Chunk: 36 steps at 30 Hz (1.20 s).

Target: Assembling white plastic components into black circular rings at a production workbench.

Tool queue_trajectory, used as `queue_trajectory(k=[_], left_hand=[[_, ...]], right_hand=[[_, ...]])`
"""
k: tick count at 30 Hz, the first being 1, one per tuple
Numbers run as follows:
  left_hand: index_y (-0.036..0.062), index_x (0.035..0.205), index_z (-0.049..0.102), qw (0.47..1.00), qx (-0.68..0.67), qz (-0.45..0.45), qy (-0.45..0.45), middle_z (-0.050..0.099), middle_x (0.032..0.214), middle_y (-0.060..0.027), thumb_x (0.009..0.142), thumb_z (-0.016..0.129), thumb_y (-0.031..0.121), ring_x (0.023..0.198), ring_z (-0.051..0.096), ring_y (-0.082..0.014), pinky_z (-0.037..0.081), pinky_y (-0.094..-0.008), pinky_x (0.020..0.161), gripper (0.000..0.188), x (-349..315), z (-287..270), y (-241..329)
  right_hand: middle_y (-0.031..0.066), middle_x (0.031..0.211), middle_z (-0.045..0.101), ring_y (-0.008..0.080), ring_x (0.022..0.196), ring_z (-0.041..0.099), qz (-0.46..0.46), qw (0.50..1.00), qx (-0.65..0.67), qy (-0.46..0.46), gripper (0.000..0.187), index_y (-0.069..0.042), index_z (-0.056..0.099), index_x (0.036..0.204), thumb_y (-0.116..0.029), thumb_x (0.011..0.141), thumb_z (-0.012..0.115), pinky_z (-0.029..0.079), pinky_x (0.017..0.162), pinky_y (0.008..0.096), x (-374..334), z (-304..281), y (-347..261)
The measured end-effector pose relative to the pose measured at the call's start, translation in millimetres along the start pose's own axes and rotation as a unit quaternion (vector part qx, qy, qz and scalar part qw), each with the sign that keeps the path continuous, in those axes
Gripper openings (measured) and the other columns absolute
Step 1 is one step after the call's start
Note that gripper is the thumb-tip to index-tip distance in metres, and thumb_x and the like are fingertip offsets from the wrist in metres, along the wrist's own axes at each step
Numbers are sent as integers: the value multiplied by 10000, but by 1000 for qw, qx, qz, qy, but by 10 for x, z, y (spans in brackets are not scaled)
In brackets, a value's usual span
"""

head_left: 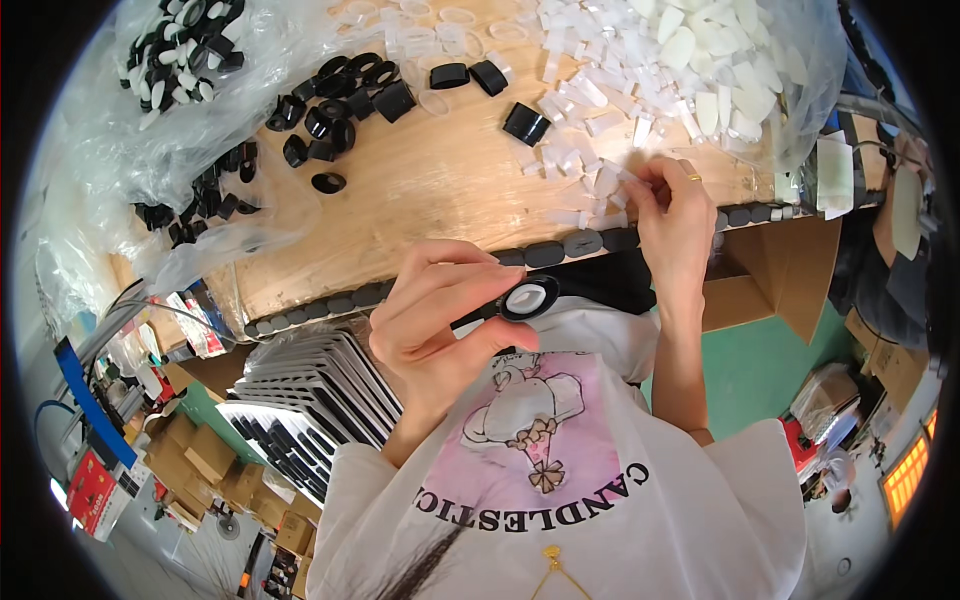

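Observation:
Near the table's front edge, my left hand (425,305) grips a black oval plastic ring (549,290) between thumb and fingers. A whitish insert (526,297) shows inside its opening. My right hand (677,225) rests at the near side of a pile of small translucent plastic pieces (585,150). Its thumb and fingertips are pinched together on one of these pieces, partly covered by the fingers. Several loose black rings (340,105) lie farther off on the left, and a single black one (526,123) sits beside the translucent pile.
White oval pieces (725,70) are heaped at the far right, translucent rings (435,35) at the far middle. Black-and-white parts (185,50) lie on plastic sheeting (110,190) at left. Dark padding (545,254) lines the wooden table's (430,185) edge. Stacked trays (310,390) stand lower left; an open cardboard box (790,270) sits right.

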<state>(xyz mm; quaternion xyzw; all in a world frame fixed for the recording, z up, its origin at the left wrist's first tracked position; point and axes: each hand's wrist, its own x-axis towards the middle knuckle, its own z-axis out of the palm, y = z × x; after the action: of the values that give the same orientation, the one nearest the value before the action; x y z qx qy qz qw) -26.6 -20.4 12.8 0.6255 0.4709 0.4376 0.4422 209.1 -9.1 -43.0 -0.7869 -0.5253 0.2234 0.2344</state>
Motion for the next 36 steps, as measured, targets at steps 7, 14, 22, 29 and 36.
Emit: queue_trajectory(k=[7,14,22,29,36], left_hand=[[34,913,736,970,130,204,16,719,864,-56,559,840,271,843,618,-261,505,-325,654,439,82,18,79],[58,893,748,962,191,196,-4,716,880,-22,565,834,295,787,579,-228,501,-342,644,414,81,-20,130],[47,907,750,964,202,171,-2,713,885,-31,564,838,288,784,578,-241,497,-341,651,428,69,16,100],[33,923,745,975,129,183,11,721,873,-50,602,836,303,760,587,-251,488,-339,624,429,72,-15,75],[54,922,757,970,145,196,10,734,883,-39,632,826,330,765,576,-233,478,-354,650,406,82,-53,49]], right_hand=[[169,897,619,203,716,595,-295,937,188,5,167,26,672,862,101,714,654,468,561,281,-336,-618,-612],[153,927,575,204,645,532,-440,883,152,-61,263,76,681,863,125,606,656,443,513,280,-331,-583,-715],[160,977,613,213,669,613,-369,886,260,-109,224,40,704,873,130,668,699,497,542,289,-310,-560,-799],[118,986,609,198,775,589,-307,890,314,-121,198,-21,730,839,79,668,724,471,609,279,-341,-442,-758],[109,979,600,238,731,532,-402,878,256,-51,277,-46,717,823,16,553,700,414,617,331,-303,-401,-766]])
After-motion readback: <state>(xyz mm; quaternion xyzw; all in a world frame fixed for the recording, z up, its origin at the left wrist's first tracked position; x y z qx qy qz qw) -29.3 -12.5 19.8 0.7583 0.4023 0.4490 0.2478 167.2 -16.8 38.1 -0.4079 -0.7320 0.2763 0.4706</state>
